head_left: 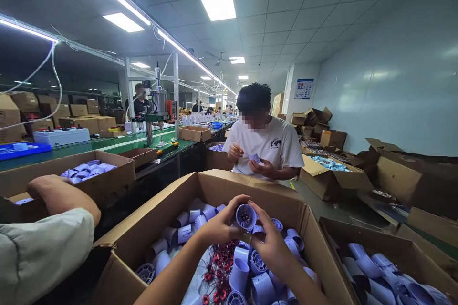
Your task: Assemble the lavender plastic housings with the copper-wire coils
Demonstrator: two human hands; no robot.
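Assembly step, judged from the pose: both hands hold one lavender plastic cylinder housing (pixel 245 217) above the open cardboard carton (pixel 171 200), its open end turned toward the camera so that a dark insert inside shows. The left hand (pixel 220 225) wraps the left side of the housing, fingers curled and pressed against its wall; the right hand (pixel 270 243) closes on it from the right and below, thumb near the rim. The work appears to be seating or checking the inner part; the next move would call for a steady two-handed hold and fine finger alignment at the rim. The carton holds many like housings (pixel 250 267), smooth, matt, thin-walled tubes, some with slotted grille ends, beside a cluster of red wire coils (pixel 220 267) with a glossy, wound texture. A second carton (pixel 390 267) of tubes stands to the right. Opposite, a co-worker in a white T-shirt (pixel 266 145) handles a small part. At left, another person's pale sleeve (pixel 39 248) crosses the foreground, before a green tabletop (pixel 107 145).
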